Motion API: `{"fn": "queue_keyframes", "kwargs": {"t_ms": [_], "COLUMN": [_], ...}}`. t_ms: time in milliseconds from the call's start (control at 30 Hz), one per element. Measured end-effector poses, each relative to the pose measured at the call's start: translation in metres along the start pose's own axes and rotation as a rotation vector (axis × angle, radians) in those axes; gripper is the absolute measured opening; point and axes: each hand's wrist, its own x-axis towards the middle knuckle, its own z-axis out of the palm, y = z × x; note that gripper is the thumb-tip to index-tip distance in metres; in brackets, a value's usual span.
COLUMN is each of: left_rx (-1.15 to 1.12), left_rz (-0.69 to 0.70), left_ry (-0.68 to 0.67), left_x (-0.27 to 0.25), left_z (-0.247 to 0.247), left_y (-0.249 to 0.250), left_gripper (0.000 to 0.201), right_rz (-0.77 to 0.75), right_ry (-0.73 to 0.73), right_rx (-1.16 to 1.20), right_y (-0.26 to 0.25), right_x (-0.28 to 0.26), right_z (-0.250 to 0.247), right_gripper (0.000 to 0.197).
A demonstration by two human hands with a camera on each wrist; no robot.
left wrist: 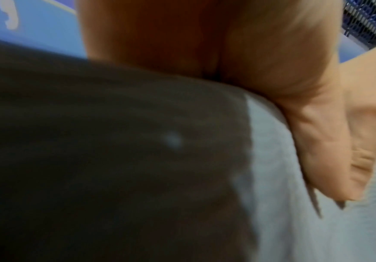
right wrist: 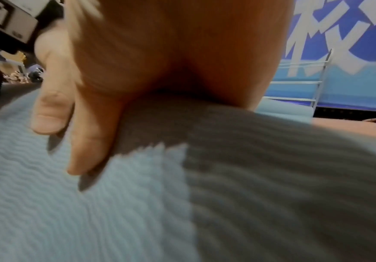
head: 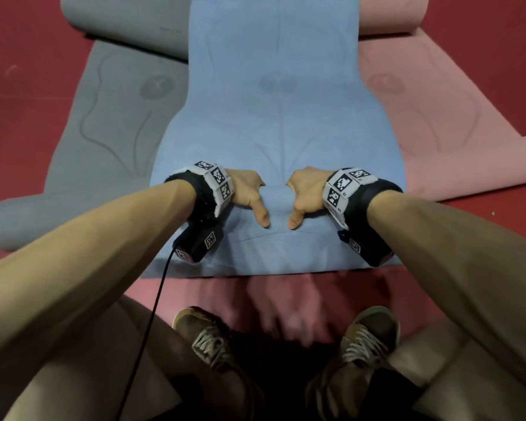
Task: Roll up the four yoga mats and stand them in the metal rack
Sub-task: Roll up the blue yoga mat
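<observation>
1. Blue yoga mat (head: 274, 95) spread lengthwise down the middle of the red floor (head: 28, 50), near end folded over into the start of a roll (head: 278, 205) lying across the mat's width.
2. Left hand (head: 246, 192) set on top of that roll, left of centre; fingers curled over its far side, thumb (head: 263, 215) stretched along the near face, gripping the roll. Same grip seen close in the left wrist view: palm and thumb (left wrist: 330, 159) pressed onto the pale ribbed blue surface (left wrist: 317, 230).
3. Right hand (head: 308, 192) mirrored just beside it, right of centre, apart from the left; fingers wrapped over the far side, thumb (head: 295, 220) flat on the near face. In the right wrist view, fingers (right wrist: 88, 141) lying on the mat's wavy texture (right wrist: 70, 221).
4. Grey mat (head: 104, 132) on the left, partly under the blue one, both its ends curled into loose rolls.
5. Pink mat (head: 438, 123) on the right, far end rolled, near part flat.
6. Another reddish-pink mat (head: 286, 299) under the blue mat's near edge, blurred.
7. Pale metal rack (right wrist: 317, 85) upright in the background of the right wrist view, before a blue wall with white lettering.
8. Brown laced shoes (head: 213, 338) at the bottom of the head view, just behind the near mat edge.
</observation>
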Motion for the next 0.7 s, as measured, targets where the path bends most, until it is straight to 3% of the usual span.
{"fn": "queue_keyframes", "kwargs": {"t_ms": [100, 200, 267, 367, 467, 533, 600, 700], "left_rx": [0.255, 0.407, 0.354, 0.085, 0.018, 0.027, 0.098, 0.344], "left_rz": [0.066, 0.089, 0.058, 0.009, -0.016, -0.017, 0.001, 0.075], "left_ry": [0.158, 0.209, 0.179, 0.026, -0.054, -0.085, -0.027, 0.172], "left_x": [0.0, 0.003, 0.004, 0.001, -0.001, 0.001, 0.001, -0.001], "left_z": [0.017, 0.03, 0.032, 0.026, 0.015, 0.015, 0.02, 0.035], "left_y": [0.005, 0.009, 0.006, -0.003, -0.005, -0.002, 0.006, 0.014], "left_gripper": [0.055, 0.059, 0.05, 0.033, 0.048, 0.051, 0.045, 0.058], "right_rz": [0.036, 0.049, 0.034, -0.029, -0.05, -0.016, 0.029, 0.056], "right_ry": [-0.07, -0.111, -0.117, -0.059, 0.018, 0.006, -0.038, -0.083], "right_rx": [0.061, 0.071, 0.045, -0.062, -0.137, -0.128, -0.088, -0.024], "right_y": [0.009, 0.012, 0.009, 0.001, -0.004, -0.003, 0.001, 0.01], "right_x": [0.004, 0.006, 0.005, 0.002, -0.003, -0.003, -0.005, -0.007], "right_z": [0.008, 0.013, 0.016, 0.018, 0.021, 0.02, 0.019, 0.02], "right_gripper": [0.045, 0.044, 0.043, 0.051, 0.063, 0.059, 0.054, 0.051]}}
